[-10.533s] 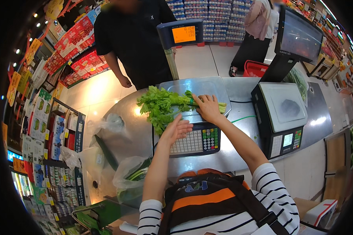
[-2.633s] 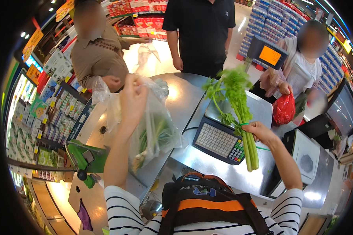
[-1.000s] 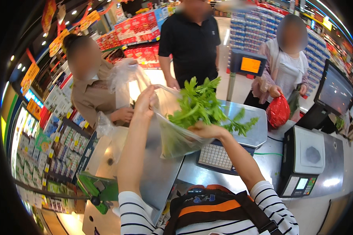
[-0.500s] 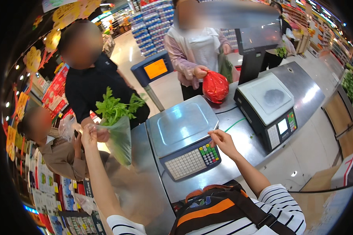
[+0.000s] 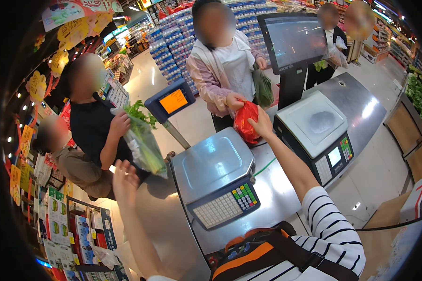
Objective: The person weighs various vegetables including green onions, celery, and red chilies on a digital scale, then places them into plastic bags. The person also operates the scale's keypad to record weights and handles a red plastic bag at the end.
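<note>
Out ahead, my right hand (image 5: pixel 262 124) grips a red plastic bag (image 5: pixel 246 127), its contents hidden. A person in a pink jacket (image 5: pixel 206 77) also has a hand on the bag's top. The bag is at the far edge of the counter, just beyond the scale. My left hand (image 5: pixel 125 181) is raised on the left, fingers extended and holding nothing, somewhat blurred. Close beyond it, a person in a black shirt (image 5: pixel 91 122) holds a clear bag of leafy celery (image 5: pixel 145 143). Between my arms sits a weighing scale (image 5: pixel 213 164) with a metal pan and a keypad.
A second scale (image 5: pixel 312 122) stands to the right, below a dark screen on a post (image 5: pixel 293 42). An orange-lit display (image 5: pixel 173 100) rises behind the first scale. The metal counter (image 5: pixel 361 110) runs right. Another person (image 5: pixel 79 161) stands at left, and stacked packs (image 5: pixel 173 51) lie beyond.
My left hand has let go of the celery bag, now held by the person in black. My right hand has reached forward from beside the keypad and taken hold of the red bag.
</note>
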{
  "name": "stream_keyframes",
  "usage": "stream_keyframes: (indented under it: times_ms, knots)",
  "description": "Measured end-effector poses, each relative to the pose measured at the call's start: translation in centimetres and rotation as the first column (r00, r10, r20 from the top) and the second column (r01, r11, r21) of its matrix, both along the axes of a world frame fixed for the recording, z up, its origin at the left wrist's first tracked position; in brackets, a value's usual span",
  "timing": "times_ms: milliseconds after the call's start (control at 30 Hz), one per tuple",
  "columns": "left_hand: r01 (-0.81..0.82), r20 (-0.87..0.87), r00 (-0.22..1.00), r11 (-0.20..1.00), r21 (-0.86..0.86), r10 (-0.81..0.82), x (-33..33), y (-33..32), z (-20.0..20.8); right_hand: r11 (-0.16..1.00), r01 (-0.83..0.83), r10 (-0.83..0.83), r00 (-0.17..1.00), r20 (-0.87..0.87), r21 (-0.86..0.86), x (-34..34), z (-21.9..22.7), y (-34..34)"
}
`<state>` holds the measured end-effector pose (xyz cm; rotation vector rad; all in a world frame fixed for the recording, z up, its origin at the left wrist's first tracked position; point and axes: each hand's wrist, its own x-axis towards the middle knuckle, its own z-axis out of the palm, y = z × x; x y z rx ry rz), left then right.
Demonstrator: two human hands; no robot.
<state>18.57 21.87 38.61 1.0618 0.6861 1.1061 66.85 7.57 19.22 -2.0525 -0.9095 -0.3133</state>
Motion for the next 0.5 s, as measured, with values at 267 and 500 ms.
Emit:
stream_keyframes:
  times_ms: [267,500]
  knots:
    - [-0.002,0.053,0.998,0.965,-0.262,0.016,-3.5,-15.9,-5.9,1.0,0.005,-0.002,0.997,-0.08,0.027,2.9,-2.2,4.8]
    - [-0.337,0.068,0.883,0.73,-0.595,0.464,-3.8,-26.8,-12.4,0.982,-0.048,0.072,0.989,-0.13,0.182,1.4,-1.0,-0.5]
